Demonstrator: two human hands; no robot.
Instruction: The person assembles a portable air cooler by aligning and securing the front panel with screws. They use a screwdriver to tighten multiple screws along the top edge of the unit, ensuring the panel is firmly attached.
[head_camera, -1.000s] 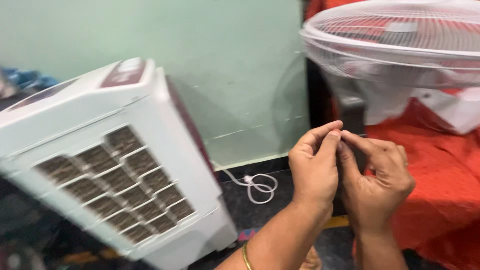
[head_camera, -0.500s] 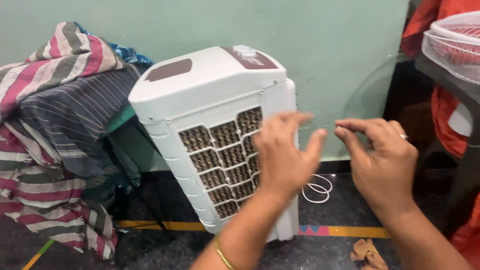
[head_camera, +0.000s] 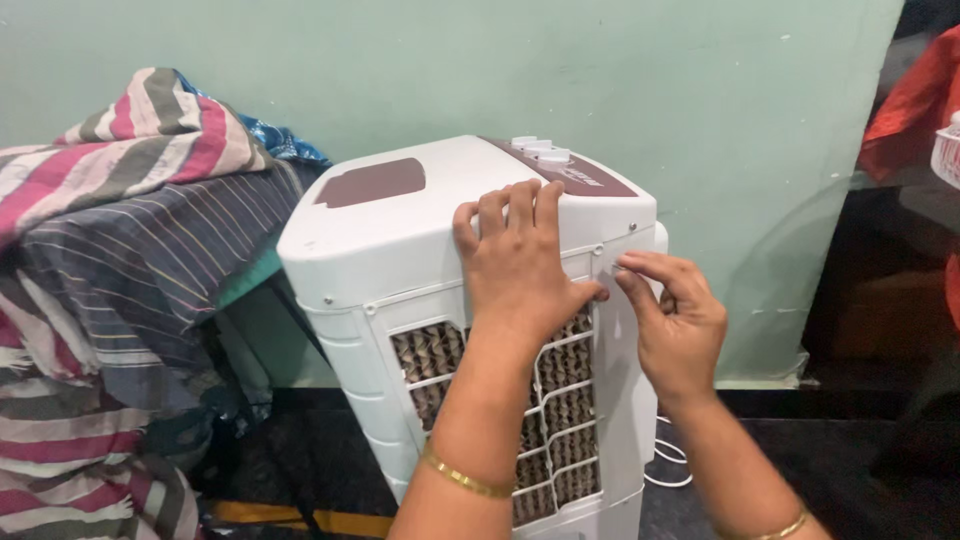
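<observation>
A white air cooler (head_camera: 400, 250) with a maroon top panel and a brown honeycomb pad behind a white grille stands against the green wall. My left hand (head_camera: 520, 265) lies flat on the upper edge of its side panel, fingers hooked over the top rim. My right hand (head_camera: 675, 325) presses its fingertips on the panel's right edge near the corner. Neither hand holds a loose object. Each wrist wears a gold bangle.
A pile of striped cloths (head_camera: 110, 290) drapes over something at the left. A white cord (head_camera: 668, 462) coils on the dark floor behind the cooler. Orange-red cloth (head_camera: 915, 95) and a white fan rim (head_camera: 946, 150) show at the right edge.
The view swung left from the fan to the cooler. My hands, held together in the air a second ago, parted and came down onto the cooler's side panel.
</observation>
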